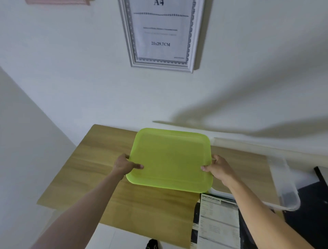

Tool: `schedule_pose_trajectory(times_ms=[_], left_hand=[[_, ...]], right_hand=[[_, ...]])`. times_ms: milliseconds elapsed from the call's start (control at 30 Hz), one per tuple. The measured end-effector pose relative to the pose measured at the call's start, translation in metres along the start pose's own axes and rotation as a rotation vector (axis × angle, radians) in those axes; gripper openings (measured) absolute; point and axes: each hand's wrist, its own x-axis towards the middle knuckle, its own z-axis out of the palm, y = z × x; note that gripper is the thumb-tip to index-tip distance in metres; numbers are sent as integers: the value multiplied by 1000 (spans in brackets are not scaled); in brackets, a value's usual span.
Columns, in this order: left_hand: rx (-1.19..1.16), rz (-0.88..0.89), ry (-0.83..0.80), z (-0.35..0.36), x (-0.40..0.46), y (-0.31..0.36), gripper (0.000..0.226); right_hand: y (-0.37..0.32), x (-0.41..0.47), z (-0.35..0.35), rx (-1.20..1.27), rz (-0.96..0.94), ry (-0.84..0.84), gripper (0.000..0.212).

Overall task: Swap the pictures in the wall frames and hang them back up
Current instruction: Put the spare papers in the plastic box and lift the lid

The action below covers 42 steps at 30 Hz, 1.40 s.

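A silver-white frame [160, 33] hangs on the wall above the table, holding a sheet printed "A4 21x29.7CM". The bottom edge of a pink frame [58, 2] shows at the top left of the wall. A lime-green plastic tray [170, 160] is held level just above the wooden table [99, 160]. My left hand [125, 166] grips its left edge with the thumb on top. My right hand [217, 168] grips its right edge the same way. A printed sheet headed "SPECIFICATION" [217, 220] lies at the table's near right.
A clear plastic container [284, 179] sits on the right of the table. Dark objects [317, 195] lie at the far right. White wall runs behind the table and along the left. A dark shoe [152, 244] shows on the floor below the table's front edge.
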Motion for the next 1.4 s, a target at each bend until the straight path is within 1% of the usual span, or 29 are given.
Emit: schedule_pose_trajectory(times_ms=[167,267,367,467,567,700,833,933,1033,1100,1167,1233,1300,1400], left_hand=[[49,9,-1,-29,36,-17,100],[116,34,3,-36,50,-28,101],[174,60,7,-38,61,-38,103],[208,76,4,-32,70,-44,103],[245,61,-6,-24,76,-49,103],[289,71,24,-19,86,-53,101],[406,75,47,-17,91,-52,91],[416,73,39,-15,92,-54,84],[427,63,47,-14,85,-52,87],[470,134,131,-12,72,-49,91],[500,295,263,-6,55,-47,84],[485,437,330,6,38,-44,73],[461,521,308,25,20,-40,65],[419,603,232,64,-11,-30,53]], right_hand=[[0,15,58,-112,27,24,79],[-5,14,82,-218,45,25,70],[0,21,101,-279,63,30,67],[9,29,113,-310,82,47,77],[21,35,121,-348,64,62,73],[23,35,132,-396,52,152,72],[28,37,143,-406,9,210,66],[31,36,149,-459,-4,250,60],[31,34,151,-590,-59,238,54],[30,28,150,-644,-115,253,51],[29,20,145,-654,-203,288,49],[28,10,135,-637,-304,337,43],[30,-1,121,-617,-396,376,39],[39,-16,93,-594,-530,412,34]])
